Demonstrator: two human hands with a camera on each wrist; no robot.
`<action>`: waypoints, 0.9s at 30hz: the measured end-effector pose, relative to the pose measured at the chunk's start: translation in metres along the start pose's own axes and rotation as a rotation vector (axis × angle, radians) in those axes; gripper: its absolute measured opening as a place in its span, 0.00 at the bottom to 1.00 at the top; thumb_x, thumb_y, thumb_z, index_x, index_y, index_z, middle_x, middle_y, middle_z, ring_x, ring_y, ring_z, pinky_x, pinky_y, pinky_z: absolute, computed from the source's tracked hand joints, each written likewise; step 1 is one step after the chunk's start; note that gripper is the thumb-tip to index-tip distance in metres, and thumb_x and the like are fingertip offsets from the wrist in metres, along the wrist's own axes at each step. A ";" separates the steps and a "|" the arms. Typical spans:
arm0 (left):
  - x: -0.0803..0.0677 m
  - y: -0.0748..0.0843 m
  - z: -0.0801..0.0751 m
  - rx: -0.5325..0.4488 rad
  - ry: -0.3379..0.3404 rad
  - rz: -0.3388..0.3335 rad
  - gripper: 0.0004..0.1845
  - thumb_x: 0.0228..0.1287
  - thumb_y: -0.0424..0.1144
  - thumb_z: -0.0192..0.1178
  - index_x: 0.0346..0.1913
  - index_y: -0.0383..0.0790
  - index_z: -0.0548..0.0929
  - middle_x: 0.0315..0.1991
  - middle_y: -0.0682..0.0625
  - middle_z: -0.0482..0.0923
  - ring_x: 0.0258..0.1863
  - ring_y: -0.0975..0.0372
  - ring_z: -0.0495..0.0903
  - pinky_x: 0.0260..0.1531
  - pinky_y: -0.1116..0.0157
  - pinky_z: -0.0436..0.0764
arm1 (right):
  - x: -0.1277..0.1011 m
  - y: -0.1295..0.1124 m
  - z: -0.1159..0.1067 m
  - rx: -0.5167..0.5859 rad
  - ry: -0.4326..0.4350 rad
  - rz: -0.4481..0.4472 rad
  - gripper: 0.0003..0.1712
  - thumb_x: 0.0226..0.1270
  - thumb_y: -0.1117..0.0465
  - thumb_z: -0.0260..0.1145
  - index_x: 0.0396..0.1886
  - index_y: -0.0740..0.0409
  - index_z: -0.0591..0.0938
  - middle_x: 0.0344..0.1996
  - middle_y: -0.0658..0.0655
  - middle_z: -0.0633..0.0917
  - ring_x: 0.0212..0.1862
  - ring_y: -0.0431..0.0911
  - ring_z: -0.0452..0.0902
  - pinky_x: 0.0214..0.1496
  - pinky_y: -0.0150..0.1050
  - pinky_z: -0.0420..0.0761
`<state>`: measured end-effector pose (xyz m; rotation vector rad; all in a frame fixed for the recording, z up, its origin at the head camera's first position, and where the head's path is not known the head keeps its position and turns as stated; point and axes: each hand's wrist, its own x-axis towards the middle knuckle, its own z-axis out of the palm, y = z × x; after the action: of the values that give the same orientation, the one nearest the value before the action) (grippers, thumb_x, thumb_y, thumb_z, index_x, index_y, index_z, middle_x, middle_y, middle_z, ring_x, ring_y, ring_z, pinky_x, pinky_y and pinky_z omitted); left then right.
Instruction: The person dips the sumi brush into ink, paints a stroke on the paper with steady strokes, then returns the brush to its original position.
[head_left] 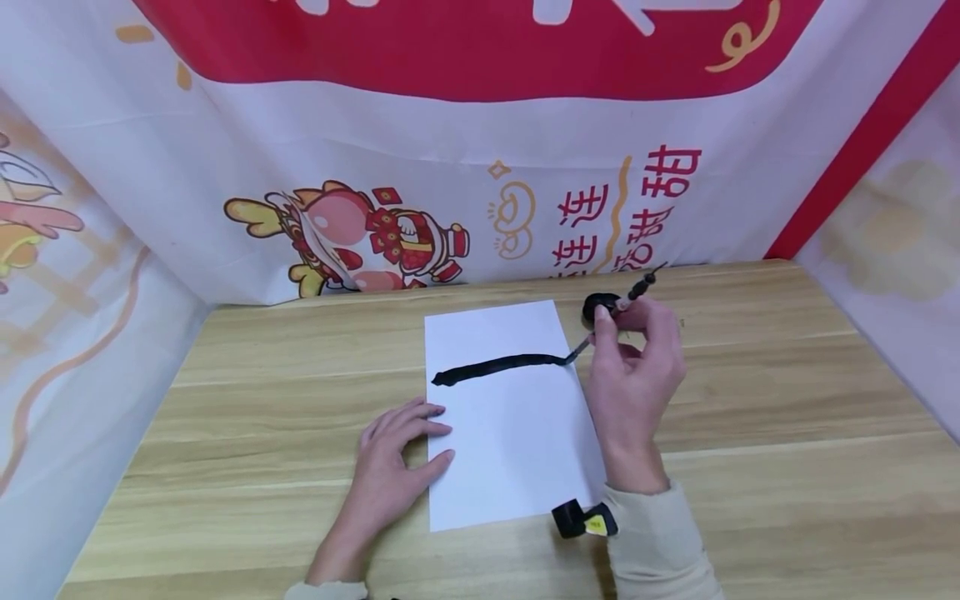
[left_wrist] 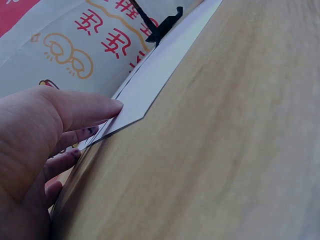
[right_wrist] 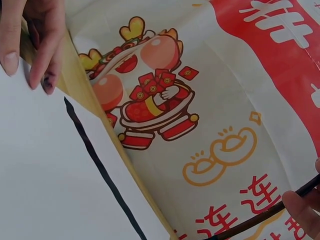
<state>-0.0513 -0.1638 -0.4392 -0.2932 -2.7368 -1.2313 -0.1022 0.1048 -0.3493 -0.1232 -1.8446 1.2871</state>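
Observation:
A white sheet of paper (head_left: 510,442) lies on the wooden table with one long black ink stroke (head_left: 495,367) across its upper part. My right hand (head_left: 637,367) pinches a writing brush (head_left: 626,302), its dark tip touching the stroke's right end near the paper's edge. Behind that hand sits a round black ink dish (head_left: 597,307), partly covered by the brush and fingers. On the paper's left edge my left hand (head_left: 397,458) rests with spread fingers, and the left wrist view shows its thumb (left_wrist: 95,107) pressing the sheet. Dark smudges mark some left fingertips.
The wooden table (head_left: 262,442) runs back to a printed cloth backdrop (head_left: 375,125) with cartoon figures and red characters. A black wrist camera (head_left: 573,518) with a yellow label sits at the right sleeve, over the paper's lower right corner.

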 end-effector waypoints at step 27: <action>-0.002 0.001 0.000 -0.002 0.001 -0.002 0.16 0.57 0.36 0.81 0.48 0.51 0.92 0.67 0.53 0.86 0.77 0.47 0.73 0.79 0.38 0.52 | 0.004 -0.006 -0.009 0.036 0.047 0.043 0.13 0.76 0.62 0.71 0.51 0.68 0.83 0.40 0.56 0.85 0.39 0.33 0.83 0.39 0.22 0.84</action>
<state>-0.0495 -0.1633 -0.4385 -0.2891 -2.7359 -1.2339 -0.0965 0.1103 -0.3410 -0.1727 -1.7862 1.3355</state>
